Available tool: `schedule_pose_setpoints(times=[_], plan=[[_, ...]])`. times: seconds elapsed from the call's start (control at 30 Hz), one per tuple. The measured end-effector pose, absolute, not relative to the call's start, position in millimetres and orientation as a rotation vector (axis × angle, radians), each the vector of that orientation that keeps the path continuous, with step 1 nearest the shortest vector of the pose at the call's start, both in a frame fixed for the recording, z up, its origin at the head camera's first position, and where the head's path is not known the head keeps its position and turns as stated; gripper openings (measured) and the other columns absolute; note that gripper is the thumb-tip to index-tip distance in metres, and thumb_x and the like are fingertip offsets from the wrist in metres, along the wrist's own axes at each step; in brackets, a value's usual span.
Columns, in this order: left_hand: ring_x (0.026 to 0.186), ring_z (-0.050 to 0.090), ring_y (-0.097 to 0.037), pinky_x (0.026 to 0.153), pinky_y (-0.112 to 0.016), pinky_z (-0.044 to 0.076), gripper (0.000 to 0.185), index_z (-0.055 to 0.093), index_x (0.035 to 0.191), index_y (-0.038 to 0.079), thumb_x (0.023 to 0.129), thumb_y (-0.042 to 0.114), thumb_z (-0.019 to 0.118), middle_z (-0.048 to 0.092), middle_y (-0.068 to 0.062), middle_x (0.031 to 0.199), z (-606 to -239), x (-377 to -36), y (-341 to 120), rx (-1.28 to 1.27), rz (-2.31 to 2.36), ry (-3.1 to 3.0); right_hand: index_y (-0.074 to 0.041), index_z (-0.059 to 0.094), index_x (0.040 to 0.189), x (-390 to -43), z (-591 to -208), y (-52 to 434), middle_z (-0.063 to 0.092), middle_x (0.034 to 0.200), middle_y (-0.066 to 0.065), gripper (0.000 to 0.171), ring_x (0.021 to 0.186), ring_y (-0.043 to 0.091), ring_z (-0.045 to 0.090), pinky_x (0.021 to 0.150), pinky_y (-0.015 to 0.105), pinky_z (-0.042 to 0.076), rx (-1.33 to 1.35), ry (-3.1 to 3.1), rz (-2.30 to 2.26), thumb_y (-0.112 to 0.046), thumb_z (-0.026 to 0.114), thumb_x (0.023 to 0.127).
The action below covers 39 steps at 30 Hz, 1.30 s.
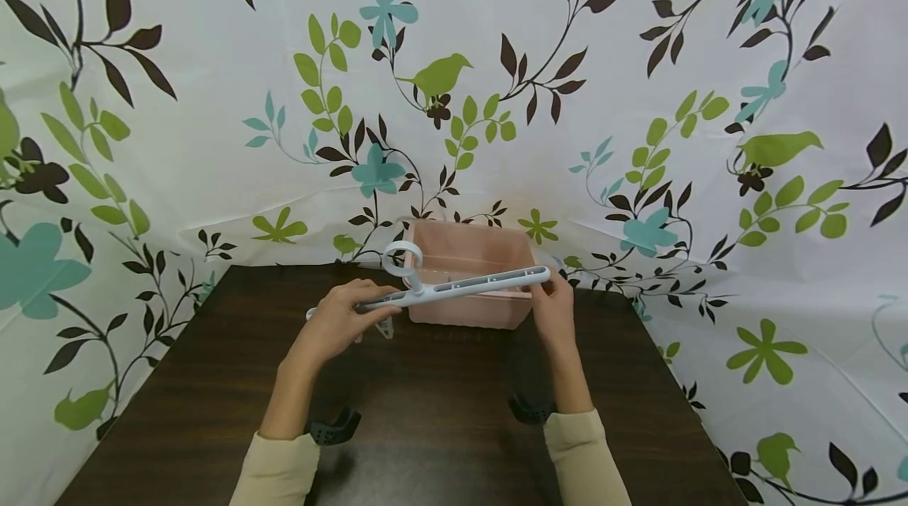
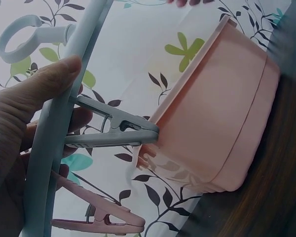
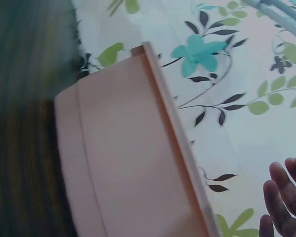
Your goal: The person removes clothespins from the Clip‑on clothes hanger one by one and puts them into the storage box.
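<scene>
The fingers [image 2: 49, 79] of the left hand [image 1: 339, 322] curl round the pale blue bar of a clip hanger [image 1: 454, 285], thumb pressed across its top, gripping it near the end farthest from the pink bin [image 1: 468, 285]. The right hand [image 1: 553, 310] meets the hanger's other end at the bin's right front corner; its fingers [image 3: 281, 197] look fairly straight and spread, but whether they pinch the bar cannot be told.

The hanger is held level, slightly tilted, just above the bin's front rim, its round hook loop [image 1: 402, 259] standing up over the bin's left corner. In the left wrist view a grey clip [image 2: 116, 131] and a pink clip [image 2: 101, 219] hang from the bar, the grey one's tip touching or just beside the bin's outer wall.

The bin sits at the far edge of the dark wooden counter [image 1: 426, 427], against a leaf-and-bird patterned curtain [image 1: 213, 135]. Beige sleeves [image 1: 280, 468] cover both forearms on the near side of the bin.
</scene>
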State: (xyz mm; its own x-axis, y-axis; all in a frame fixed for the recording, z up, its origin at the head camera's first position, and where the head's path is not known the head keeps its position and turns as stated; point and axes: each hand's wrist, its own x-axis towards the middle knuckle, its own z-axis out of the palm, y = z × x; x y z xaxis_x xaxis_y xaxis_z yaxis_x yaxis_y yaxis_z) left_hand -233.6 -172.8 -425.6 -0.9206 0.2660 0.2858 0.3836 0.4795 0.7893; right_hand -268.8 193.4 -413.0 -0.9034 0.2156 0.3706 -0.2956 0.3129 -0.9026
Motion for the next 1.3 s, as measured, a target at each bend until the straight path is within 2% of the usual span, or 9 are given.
schedule_pose_setpoints(times=[0.07,0.17,0.3,0.4,0.53,0.67,0.8,1.03,1.3], plan=[[0.056,0.057,-0.015,0.051,-0.031,0.053,0.039,0.079,0.132,0.022,0.098,0.042,0.08,0.069,-0.005,0.107,-425.5,-233.7,-171.8,-0.578,-1.434,-2.596,0.0,0.073,0.115,-262.6,-408.6,198.1,0.07,0.094,-0.004,0.026,0.094,0.027,0.068,0.086,0.038,0.055,0.068,-2.103,1.656,-0.023,0.062,0.111],[0.056,0.057,-0.015,0.052,-0.031,0.053,0.038,0.079,0.131,0.023,0.098,0.042,0.08,0.067,-0.004,0.105,-425.3,-233.3,-170.3,-0.583,-1.431,-2.612,0.001,0.072,0.122,-251.8,-400.6,203.2,0.069,0.101,-0.004,0.032,0.098,0.022,0.067,0.089,0.032,0.053,0.054,-2.027,1.7,-0.027,0.057,0.114],[0.056,0.056,-0.015,0.052,-0.031,0.053,0.037,0.079,0.131,0.023,0.098,0.04,0.08,0.067,-0.003,0.104,-423.8,-232.1,-167.9,-0.596,-1.41,-2.63,-0.001,0.069,0.128,-239.1,-391.7,205.9,0.069,0.118,0.009,0.037,0.109,0.016,0.063,0.101,0.029,0.045,0.065,-1.977,1.687,-0.03,0.05,0.116],[0.056,0.057,-0.016,0.052,-0.032,0.053,0.037,0.078,0.132,0.022,0.098,0.038,0.08,0.066,-0.003,0.104,-423.2,-231.7,-166.6,-0.597,-1.392,-2.65,-0.004,0.066,0.135,-232.9,-387.7,205.6,0.068,0.13,0.014,0.037,0.12,0.018,0.06,0.11,0.038,0.042,0.09,-2.012,1.598,-0.032,0.05,0.116],[0.056,0.057,-0.015,0.053,-0.031,0.052,0.038,0.078,0.133,0.022,0.098,0.036,0.081,0.065,-0.003,0.104,-424.1,-231.5,-165.3,-0.585,-1.369,-2.682,-0.01,0.065,0.142,-225.9,-384.3,204.7,0.064,0.14,0.013,0.036,0.132,0.026,0.055,0.117,0.056,0.035,0.129,-2.138,1.402,-0.032,0.051,0.116],[0.057,0.058,-0.013,0.054,-0.03,0.051,0.038,0.078,0.132,0.023,0.098,0.039,0.081,0.065,-0.001,0.102,-424.9,-230.4,-165.2,-0.581,-1.316,-2.696,-0.012,0.068,0.139,-219.8,-380.7,203.0,0.066,0.14,0.011,0.03,0.138,0.033,0.053,0.119,0.063,0.021,0.183,-2.188,1.233,-0.023,0.056,0.113],[0.058,0.058,-0.012,0.055,-0.03,0.051,0.037,0.079,0.131,0.025,0.097,0.041,0.08,0.065,0.001,0.101,-424.2,-229.8,-163.7,-0.594,-1.263,-2.691,-0.012,0.072,0.131,-216.7,-378.7,201.1,0.068,0.138,0.01,0.025,0.138,0.035,0.053,0.111,0.062,0.016,0.247,-2.2,1.083,-0.021,0.066,0.109],[0.062,0.06,-0.012,0.059,-0.031,0.053,0.037,0.079,0.13,0.024,0.097,0.04,0.082,0.067,0.001,0.104,-422.0,-228.3,-159.0,-0.573,-1.221,-2.722,-0.019,0.08,0.119,-212.8,-382.5,195.6,0.067,0.139,0.01,0.022,0.135,0.037,0.048,0.113,0.075,0.011,0.327,-2.325,0.741,-0.033,0.068,0.108],[0.083,0.056,-0.013,0.072,-0.035,0.047,0.036,0.081,0.127,0.026,0.095,0.042,0.082,0.069,0.007,0.101,-418.4,-223.7,-157.2,-0.582,-1.045,-2.725,-0.027,0.079,0.124,-208.0,-388.3,188.4,0.068,0.141,0.006,0.035,0.141,0.036,0.047,0.117,0.081,0.007,0.449,-2.464,0.442,-0.049,0.076,0.098]])
